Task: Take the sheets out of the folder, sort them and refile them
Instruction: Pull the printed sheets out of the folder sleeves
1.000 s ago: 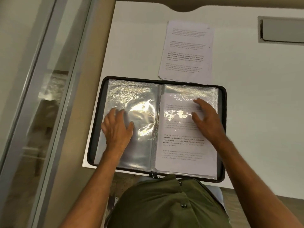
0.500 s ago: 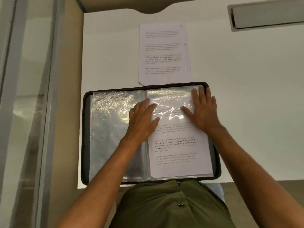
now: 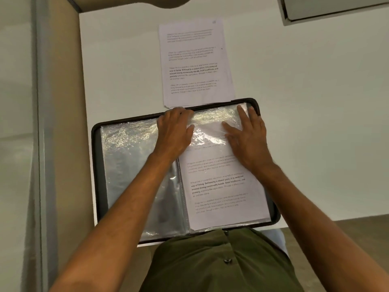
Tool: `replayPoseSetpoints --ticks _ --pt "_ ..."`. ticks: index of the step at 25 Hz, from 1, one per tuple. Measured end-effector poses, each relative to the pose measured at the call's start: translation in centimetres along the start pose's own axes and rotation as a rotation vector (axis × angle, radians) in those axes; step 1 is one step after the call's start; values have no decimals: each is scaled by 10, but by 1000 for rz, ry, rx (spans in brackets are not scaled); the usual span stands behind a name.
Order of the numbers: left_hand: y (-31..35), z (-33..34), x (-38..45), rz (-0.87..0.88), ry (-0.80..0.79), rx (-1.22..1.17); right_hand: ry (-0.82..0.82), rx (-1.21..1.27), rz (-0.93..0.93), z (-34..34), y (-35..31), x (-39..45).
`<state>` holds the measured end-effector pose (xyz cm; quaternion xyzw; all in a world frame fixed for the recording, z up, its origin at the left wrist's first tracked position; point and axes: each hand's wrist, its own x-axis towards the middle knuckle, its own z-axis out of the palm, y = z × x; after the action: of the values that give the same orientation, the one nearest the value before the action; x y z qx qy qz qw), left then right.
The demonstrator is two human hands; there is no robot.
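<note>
A grey metal frame post (image 3: pixel 40 144) stands along the left edge of view, with a beige panel (image 3: pixel 65 123) just beside it. The white desk (image 3: pixel 315 123) extends rightward from that panel.

A black-edged display folder (image 3: pixel 95 175) lies open on the desk's near edge. Its left-hand clear sleeve (image 3: pixel 134 165) is crinkled and reflective; whether it holds a sheet cannot be told. The left hand (image 3: pixel 173 133) rests at the folder's top edge near the spine, fingers curled over the upper rim of the right-hand sleeve; whether they actually pinch the plastic cannot be told. The right-hand sleeve holds a printed sheet (image 3: pixel 221 186), text upright to the viewer, one paragraph partly in bold. The right hand (image 3: pixel 246 140) lies flat on the upper part of that sleeve, fingers straight and spread, pressing the plastic, thumb pointing toward the left hand.

Beyond the folder, a stack of loose printed sheets (image 3: pixel 195 64) lies on the desk, its near edge touching or just under the folder's top rim. At far upper right a recessed grey cable tray (image 3: pixel 336 5) is set into the desk. The person's olive shirt (image 3: pixel 221 264) fills the lower centre.
</note>
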<state>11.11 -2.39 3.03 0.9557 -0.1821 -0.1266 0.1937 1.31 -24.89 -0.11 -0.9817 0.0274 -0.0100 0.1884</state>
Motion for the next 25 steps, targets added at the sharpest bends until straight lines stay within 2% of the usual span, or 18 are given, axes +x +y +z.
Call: replayPoseSetpoints --ticks 4,8,10,20,25 --pt "-2 -5 8 43 61 -77 43 270 92 -13 -16 -10" --pt "-2 -18 10 24 -19 -206 54 718 305 -30 -30 -16" --pt "-2 -22 13 8 -37 -252 70 840 397 -36 -34 -18" --pt "11 -29 36 43 -349 -236 124 955 427 -39 -47 -18" --pt "18 -25 35 108 -323 -174 110 947 427 -39 -44 -17"
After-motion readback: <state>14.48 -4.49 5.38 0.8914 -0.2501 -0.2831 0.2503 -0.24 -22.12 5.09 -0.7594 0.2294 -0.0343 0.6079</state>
